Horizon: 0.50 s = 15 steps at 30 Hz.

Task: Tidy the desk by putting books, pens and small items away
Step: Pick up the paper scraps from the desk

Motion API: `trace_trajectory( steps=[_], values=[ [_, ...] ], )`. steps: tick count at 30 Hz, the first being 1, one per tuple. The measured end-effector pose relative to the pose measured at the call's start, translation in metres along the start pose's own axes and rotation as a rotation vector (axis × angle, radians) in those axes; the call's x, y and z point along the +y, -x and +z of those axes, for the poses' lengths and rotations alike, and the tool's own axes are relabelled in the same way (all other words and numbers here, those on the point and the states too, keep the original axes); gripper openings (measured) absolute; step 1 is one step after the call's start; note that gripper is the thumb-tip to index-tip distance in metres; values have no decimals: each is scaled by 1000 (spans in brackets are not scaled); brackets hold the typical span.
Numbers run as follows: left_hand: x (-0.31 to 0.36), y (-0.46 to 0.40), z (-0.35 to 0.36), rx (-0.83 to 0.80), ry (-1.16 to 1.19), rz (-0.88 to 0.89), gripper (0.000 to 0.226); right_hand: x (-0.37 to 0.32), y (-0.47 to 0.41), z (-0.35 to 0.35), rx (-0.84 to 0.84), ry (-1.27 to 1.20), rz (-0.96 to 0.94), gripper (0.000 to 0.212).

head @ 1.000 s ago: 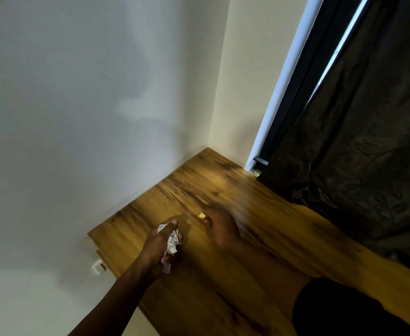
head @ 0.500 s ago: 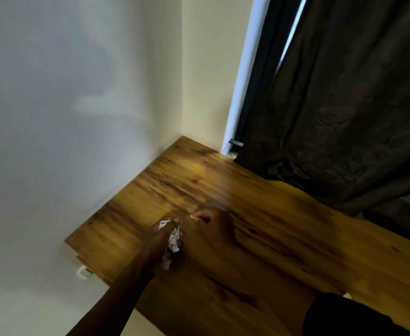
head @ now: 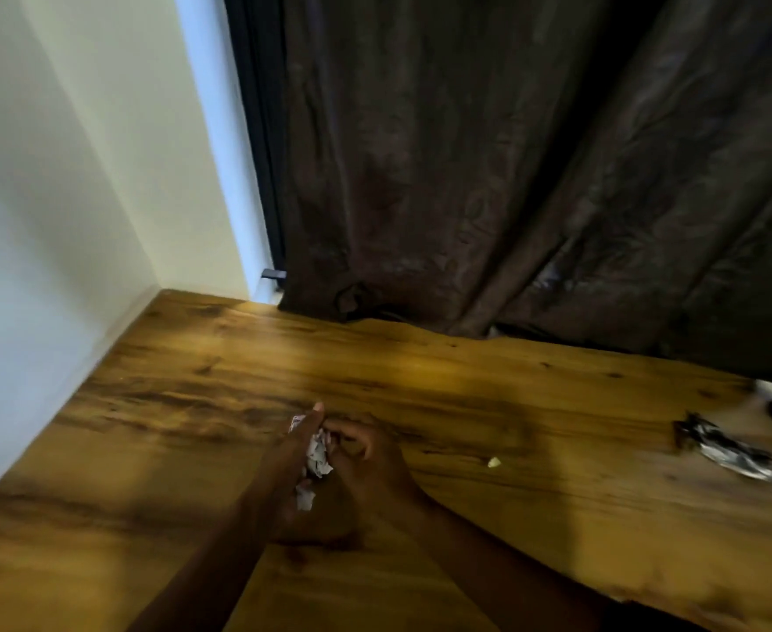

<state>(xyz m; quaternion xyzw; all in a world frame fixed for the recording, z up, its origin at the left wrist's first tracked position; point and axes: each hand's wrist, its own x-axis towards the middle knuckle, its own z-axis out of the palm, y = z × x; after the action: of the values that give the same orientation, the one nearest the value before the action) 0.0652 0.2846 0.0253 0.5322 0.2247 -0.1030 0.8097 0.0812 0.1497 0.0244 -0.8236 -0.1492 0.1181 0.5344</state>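
Between both hands sits a crumpled paper scrap (head: 315, 453): the left hand (head: 283, 476) cups it with fingers extended, the right hand (head: 365, 463) curls closed against it. Right of them on the desk (head: 147, 449) lie a yellow crumb (head: 494, 462) and, farther off, a foil wrapper (head: 723, 447).

The crumpled paper (head: 316, 453) is mostly hidden between both hands; the silvery wrapper (head: 725, 446) is motion-blurred.

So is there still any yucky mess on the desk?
Yes. A crinkled silvery wrapper lies loose near the right edge of the wooden desk, and a tiny yellow crumb sits apart from it. The left hand and right hand are bunched around crumpled white paper.
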Motion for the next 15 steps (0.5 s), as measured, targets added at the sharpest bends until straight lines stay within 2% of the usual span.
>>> trace_trajectory(
  steps=[3,5,6,9,12,15],
  values=[
    [-6,9,42,-26,-50,-34,54,13,8,-30,11,-243,142,38],
    [-7,19,74,-106,-37,-27,66,17,16,-52,-19,-431,233,42],
    [-4,26,91,-113,-42,-41,66,18,19,-65,-33,-501,266,41],
    [-29,-1,92,-38,41,-66,41,29,25,-100,8,-590,315,33],
    [-41,-13,98,35,72,-75,22,53,24,-127,119,-341,322,29],
    [-46,-8,110,45,13,-72,21,77,27,-152,101,198,160,32]
  ],
)
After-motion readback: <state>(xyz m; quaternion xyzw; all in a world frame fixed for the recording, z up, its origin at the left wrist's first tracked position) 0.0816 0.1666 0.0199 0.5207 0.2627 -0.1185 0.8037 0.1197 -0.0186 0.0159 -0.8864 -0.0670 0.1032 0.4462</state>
